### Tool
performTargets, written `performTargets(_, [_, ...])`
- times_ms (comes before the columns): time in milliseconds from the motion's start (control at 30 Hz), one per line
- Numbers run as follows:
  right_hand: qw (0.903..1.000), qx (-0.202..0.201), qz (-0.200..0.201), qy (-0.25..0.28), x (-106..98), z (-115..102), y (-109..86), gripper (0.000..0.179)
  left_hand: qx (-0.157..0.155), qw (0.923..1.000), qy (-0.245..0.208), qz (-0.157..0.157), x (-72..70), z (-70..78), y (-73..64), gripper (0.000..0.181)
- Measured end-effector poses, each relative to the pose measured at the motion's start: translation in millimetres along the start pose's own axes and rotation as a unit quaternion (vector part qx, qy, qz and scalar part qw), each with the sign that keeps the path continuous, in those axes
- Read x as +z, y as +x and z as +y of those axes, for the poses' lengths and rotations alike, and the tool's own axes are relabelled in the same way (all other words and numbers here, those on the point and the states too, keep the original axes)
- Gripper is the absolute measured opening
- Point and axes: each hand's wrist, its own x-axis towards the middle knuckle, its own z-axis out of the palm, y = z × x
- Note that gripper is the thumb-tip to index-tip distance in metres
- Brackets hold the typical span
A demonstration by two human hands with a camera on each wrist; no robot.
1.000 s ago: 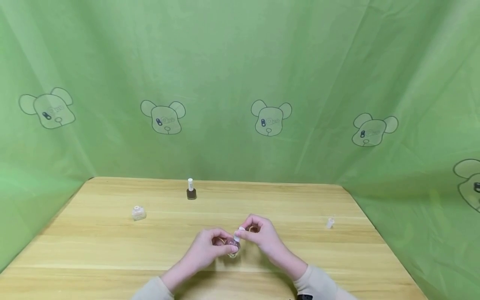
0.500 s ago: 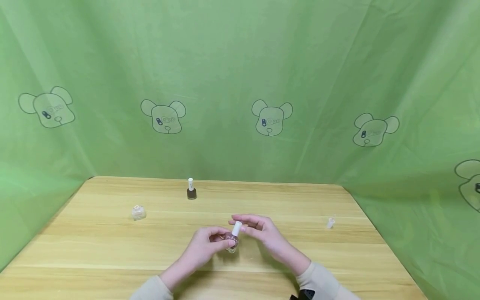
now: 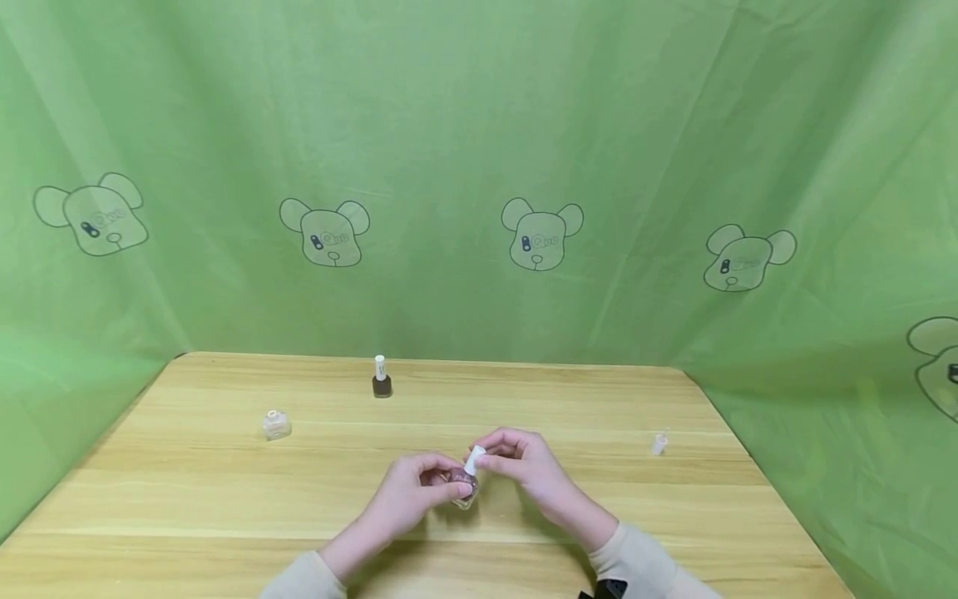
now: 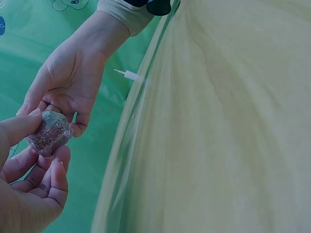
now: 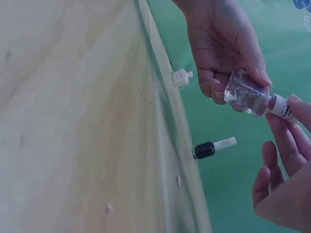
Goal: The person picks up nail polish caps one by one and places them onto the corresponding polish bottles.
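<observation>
My left hand [image 3: 404, 497] pinches a clear glass nail polish bottle [image 5: 247, 94] with pinkish glitter inside, between thumb and fingers. The bottle is tilted, held over the near middle of the table. Thumb and forefinger of my right hand [image 3: 530, 467] pinch its white cap [image 5: 282, 108], which sits on the bottle's neck with dark print on its side. In the left wrist view the base of the glitter bottle [image 4: 50, 133] faces the camera and the cap is hidden behind it.
On the wooden table [image 3: 187, 499], a dark nail polish bottle [image 3: 382, 385] with a white cap stands at the back. An uncapped clear bottle [image 3: 277, 426] is at left. A loose white brush cap [image 3: 659, 444] stands at right, its brush pointing up. Green curtain [image 3: 441, 125] surrounds the table.
My right fingers loosened from the cap and spread half a second ago, and now close on it again. The bottle has tipped, showing more of its cap than a second ago.
</observation>
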Motion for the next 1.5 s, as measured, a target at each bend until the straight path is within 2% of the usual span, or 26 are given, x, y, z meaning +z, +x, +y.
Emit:
performTargets(167, [0.999, 0.017, 0.041, 0.008, 5.6, -1.9, -1.5, 0.028, 0.003, 1.0, 0.002, 0.0, 1.4, 0.7, -0.9, 0.028])
performTargets(300, [0.9987, 0.014, 0.047, 0.015, 7.9, -1.8, -1.8, 0.027, 0.006, 1.0, -0.006, 0.001, 1.8, 1.5, -1.2, 0.027])
performTargets(433, [0.9998, -0.002, 0.02, 0.006, 5.4, -2.9, -1.8, 0.031, 0.006, 0.9998, -0.02, -0.002, 1.6, 1.2, -1.2, 0.028])
performTargets(700, [0.9976, -0.022, -0.058, 0.03, -0.6, -3.9, -2.2, 0.041, 0.008, 0.9995, -0.031, -0.003, 0.2, 0.8, 0.1, 0.029])
performTargets(933, [0.9962, -0.023, -0.078, 0.031, -1.4, -2.7, -2.8, 0.039, 0.001, 0.9994, -0.034, -0.001, 0.3, -0.4, 0.6, 0.029])
performTargets(1133, [0.997, -0.018, -0.066, 0.037, -0.5, -2.1, -2.7, 0.036, -0.001, 0.9995, -0.032, 0.003, 0.4, 0.4, -0.9, 0.03])
performTargets(1500, [0.9998, -0.002, -0.001, 0.021, 4.8, 0.6, -1.7, 0.035, -0.007, 0.9996, -0.026, -0.002, 2.0, 0.1, -1.6, 0.03])
